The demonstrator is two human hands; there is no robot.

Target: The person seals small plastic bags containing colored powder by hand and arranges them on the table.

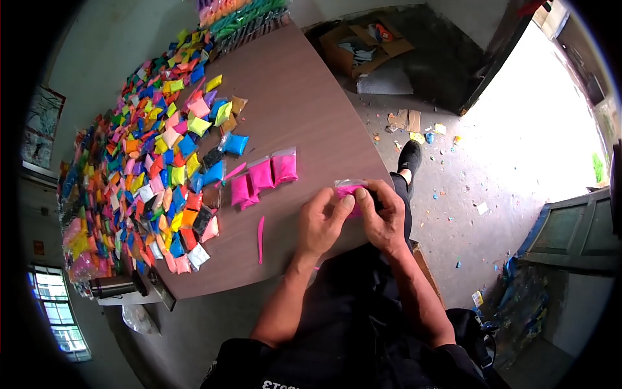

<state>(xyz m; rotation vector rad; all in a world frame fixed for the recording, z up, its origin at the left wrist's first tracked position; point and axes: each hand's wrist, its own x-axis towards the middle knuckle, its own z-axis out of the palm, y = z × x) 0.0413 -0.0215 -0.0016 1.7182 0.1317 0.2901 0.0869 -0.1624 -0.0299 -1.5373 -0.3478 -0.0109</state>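
Observation:
Between both hands, above the table's near right edge, is a small clear bag with bright pink contents (350, 188). My left hand (324, 219) pinches its left side, thumb on top. From the right, my right hand (382, 214) grips the same bag, its thumb close to the other thumb. Left of my hands lie several filled pink bags (262, 174) in a row, flat on the table. A thin pink plastic tool (261, 240), like a small spatula or knife, lies nearer to me. Another pink strip (234, 171) rests beside the bags.
A large heap of small colourful packets (162, 162) covers the left side of the brown table (285, 91). A dark metallic cylinder (115, 286) lies at the table's left corner. An open cardboard box (363, 48) stands on the floor, with scraps scattered near my shoe (409, 157).

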